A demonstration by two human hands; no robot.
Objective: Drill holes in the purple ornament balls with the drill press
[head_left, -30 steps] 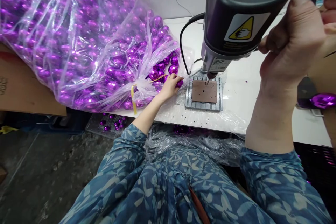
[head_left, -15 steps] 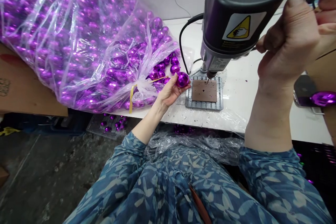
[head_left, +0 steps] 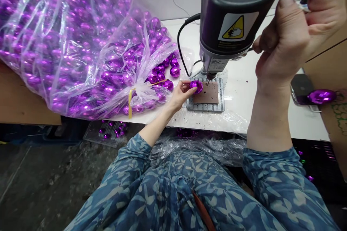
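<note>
Steadily, you pinch the purple faceted ball in your left hand just under the drill bit, fingertips clear beside it on the brown pad, while your right hand stays wrapped on the press lever.

Small workshop. Drill machine stands on white worktop. Huge clear bag full of shiny purple balls. Cardboard boxes beside. Dirty concrete floor below.
</note>
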